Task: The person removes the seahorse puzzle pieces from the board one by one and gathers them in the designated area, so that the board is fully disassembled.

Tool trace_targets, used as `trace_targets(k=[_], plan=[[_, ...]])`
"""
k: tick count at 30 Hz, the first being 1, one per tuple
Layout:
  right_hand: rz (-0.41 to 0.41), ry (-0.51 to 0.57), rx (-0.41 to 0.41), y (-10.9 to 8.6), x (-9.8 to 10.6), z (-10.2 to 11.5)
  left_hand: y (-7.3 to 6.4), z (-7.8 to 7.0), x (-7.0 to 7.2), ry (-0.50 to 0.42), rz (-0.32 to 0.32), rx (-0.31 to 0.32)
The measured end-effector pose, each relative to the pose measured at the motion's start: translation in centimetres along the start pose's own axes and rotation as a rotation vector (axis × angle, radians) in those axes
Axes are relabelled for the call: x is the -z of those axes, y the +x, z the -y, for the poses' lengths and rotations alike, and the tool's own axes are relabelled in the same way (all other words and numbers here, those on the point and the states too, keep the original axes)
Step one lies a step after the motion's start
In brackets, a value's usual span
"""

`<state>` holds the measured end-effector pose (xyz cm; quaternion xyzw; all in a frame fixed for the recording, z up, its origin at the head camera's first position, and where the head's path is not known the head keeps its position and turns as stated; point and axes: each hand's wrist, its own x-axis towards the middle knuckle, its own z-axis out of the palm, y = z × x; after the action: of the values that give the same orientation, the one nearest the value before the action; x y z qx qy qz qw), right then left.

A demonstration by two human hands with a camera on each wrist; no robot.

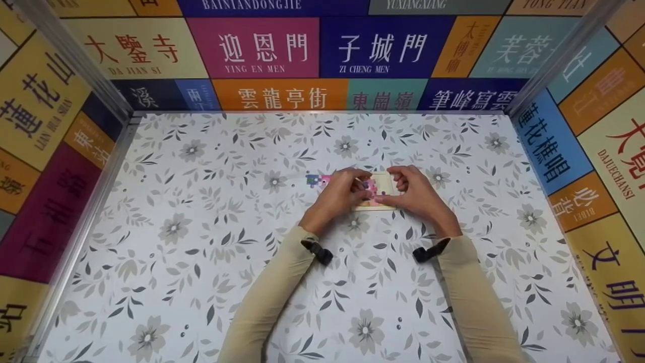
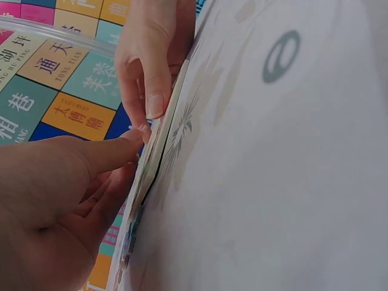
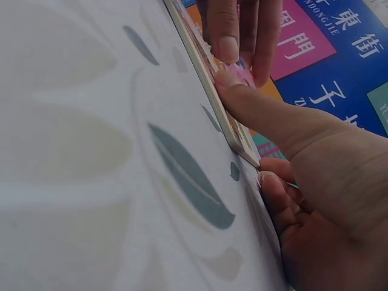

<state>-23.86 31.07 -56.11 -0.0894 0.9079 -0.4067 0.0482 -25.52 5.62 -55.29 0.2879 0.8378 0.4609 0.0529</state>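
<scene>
Beige sleeves (image 1: 272, 287) foremost, the left grip (image 1: 338, 192) pinches a puzzle piece (image 1: 366, 185) over the board (image 1: 387, 183) the right grip (image 1: 419, 190) holds.

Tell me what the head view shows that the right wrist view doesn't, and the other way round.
Only the head view: the beige sleeves, black wrist straps and colourful puzzle pieces lying left of the left hand.

Only the right wrist view: the white characters beside the letters DONGJIE, cropped out of the head view.

Both: the left hand, right hand, puzzle board, patterned tablecloth and wall signs.
</scene>
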Motion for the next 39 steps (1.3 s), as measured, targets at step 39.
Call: trace_targets(k=[39], plan=[[-0.019,0.046,0.026,0.1,0.3,-0.3,-6.4,3.7,7.9,0.019,-0.025,0.076]])
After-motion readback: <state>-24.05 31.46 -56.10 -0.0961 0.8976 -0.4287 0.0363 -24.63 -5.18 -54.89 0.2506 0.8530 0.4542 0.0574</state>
